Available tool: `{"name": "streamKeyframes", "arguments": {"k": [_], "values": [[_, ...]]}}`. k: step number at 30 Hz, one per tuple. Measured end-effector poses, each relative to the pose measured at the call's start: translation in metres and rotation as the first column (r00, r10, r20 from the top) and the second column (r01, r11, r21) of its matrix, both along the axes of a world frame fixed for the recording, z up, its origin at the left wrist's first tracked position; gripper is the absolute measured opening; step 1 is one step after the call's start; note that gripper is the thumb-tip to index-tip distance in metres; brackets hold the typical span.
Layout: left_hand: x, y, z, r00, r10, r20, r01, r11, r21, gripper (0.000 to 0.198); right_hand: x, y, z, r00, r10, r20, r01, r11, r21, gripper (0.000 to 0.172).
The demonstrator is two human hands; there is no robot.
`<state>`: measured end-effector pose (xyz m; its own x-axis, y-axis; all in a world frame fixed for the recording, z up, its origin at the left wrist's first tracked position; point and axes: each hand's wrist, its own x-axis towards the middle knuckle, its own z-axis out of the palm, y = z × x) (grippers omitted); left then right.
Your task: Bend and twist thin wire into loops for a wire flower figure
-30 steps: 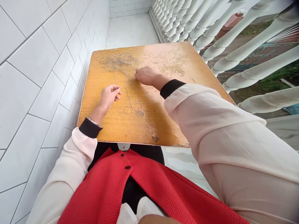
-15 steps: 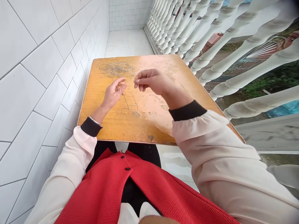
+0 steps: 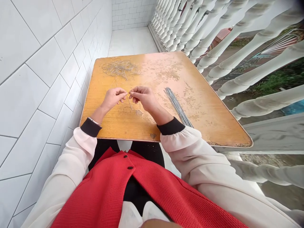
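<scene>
My left hand (image 3: 114, 97) and my right hand (image 3: 143, 97) meet over the near left half of the wooden table, fingertips pinched and almost touching. Between them runs a thin wire-like strand (image 3: 129, 100), which drops toward loose loops (image 3: 127, 110) just beneath the hands. Whether it is metal or string, I cannot make out. Beyond the hands lies a tangled pile of thin pale strands (image 3: 121, 68). A bundle of straight grey wires (image 3: 177, 104) rests to the right, its near end hidden by my right sleeve.
The orange-brown table (image 3: 209, 126) has a worn, peeling top. A white tiled wall (image 3: 40, 79) runs close along the left. White balusters (image 3: 251, 44) line the right side, with a yard behind them.
My right hand has come down and left to meet my left hand, which has lowered slightly. The grey wire bundle, formerly hidden behind my right arm, is now visible.
</scene>
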<state>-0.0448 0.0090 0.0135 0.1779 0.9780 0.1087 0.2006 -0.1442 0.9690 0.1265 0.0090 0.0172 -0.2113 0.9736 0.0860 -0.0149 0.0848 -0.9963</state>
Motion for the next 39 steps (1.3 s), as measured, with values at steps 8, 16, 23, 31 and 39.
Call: {"name": "streamKeyframes", "arguments": {"k": [8,16,23,31,39], "values": [[0.002,0.003,-0.009,0.976,0.197,0.095,-0.198,0.980,0.000,0.015,0.006,0.005,-0.009,0.989,-0.108,-0.097,0.112,0.993,0.029,0.024],[0.005,0.000,-0.014,0.980,0.178,0.093,-0.178,0.984,-0.005,0.012,0.006,0.005,-0.012,0.990,-0.052,-0.128,0.048,0.998,-0.029,0.013],[0.009,-0.004,-0.018,0.996,0.093,-0.014,-0.091,0.992,0.087,0.018,0.002,0.001,-0.016,0.995,-0.015,-0.102,0.008,0.998,-0.065,0.012],[0.006,-0.001,-0.029,0.983,0.086,-0.161,-0.035,0.955,0.295,0.019,0.001,0.002,-0.018,0.996,0.016,-0.093,-0.022,0.998,-0.063,0.018],[0.006,-0.004,-0.024,0.980,0.188,-0.072,-0.175,0.972,0.159,0.019,0.002,-0.001,-0.018,0.999,0.028,-0.032,-0.031,0.994,-0.106,0.018]]}}
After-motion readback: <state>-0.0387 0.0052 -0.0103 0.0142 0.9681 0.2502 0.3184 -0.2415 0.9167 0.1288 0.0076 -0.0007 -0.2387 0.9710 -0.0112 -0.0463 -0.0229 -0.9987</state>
